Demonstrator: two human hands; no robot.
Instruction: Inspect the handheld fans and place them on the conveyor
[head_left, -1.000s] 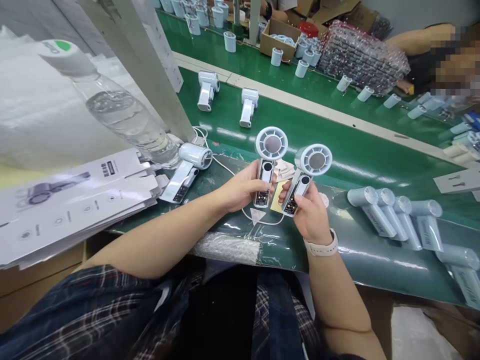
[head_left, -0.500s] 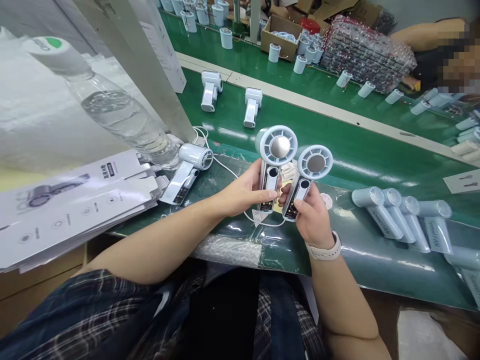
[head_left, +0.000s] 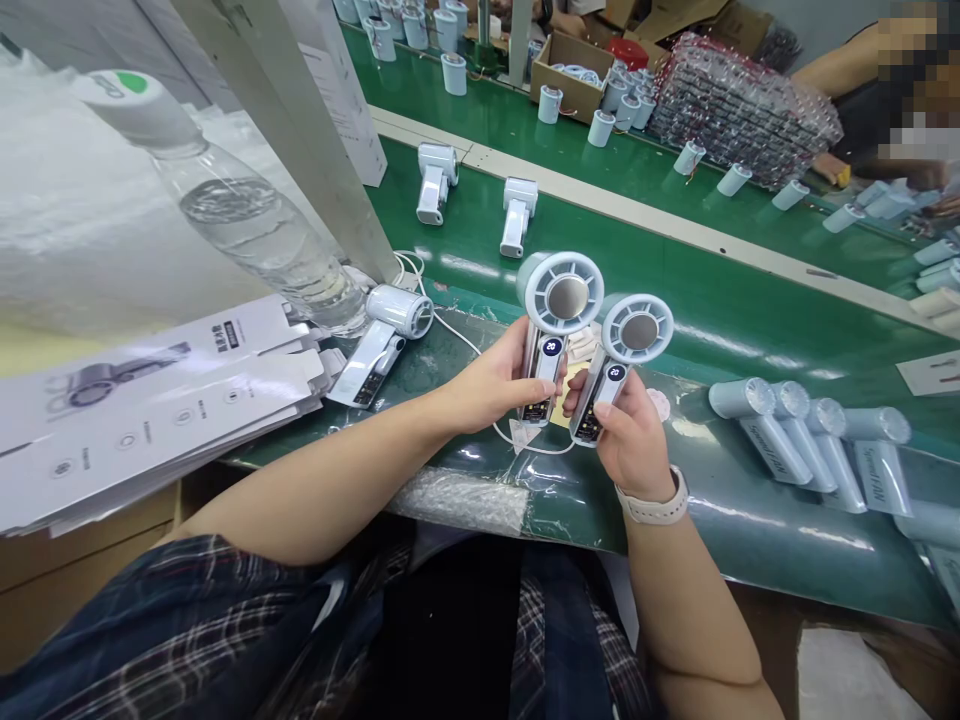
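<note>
Two light-blue handheld fans are held upright side by side above the bench, their round grilles facing me. My left hand [head_left: 510,380] is closed around the handle of the left handheld fan [head_left: 564,292], thumb across its front. The right handheld fan [head_left: 637,330] is in my right hand [head_left: 631,430], whose thumb presses on the handle's front. Small round displays on both handles are lit and read 20. A white cable [head_left: 551,450] runs below the two fans; where it ends is hidden. Another handheld fan [head_left: 381,340] lies to the left on the bench.
At left are a water bottle [head_left: 247,210] and stacked printed boxes [head_left: 165,400]. Two fans [head_left: 517,215] lie on the green belt [head_left: 645,230]. Several wrapped fans [head_left: 780,435] lie at right. Across the belt, a person's arm [head_left: 847,70] is beside bubble-wrapped stacks [head_left: 742,110].
The round displays on both fans were dark and now show 20. The whole view has shifted slightly, while both hands keep their grip.
</note>
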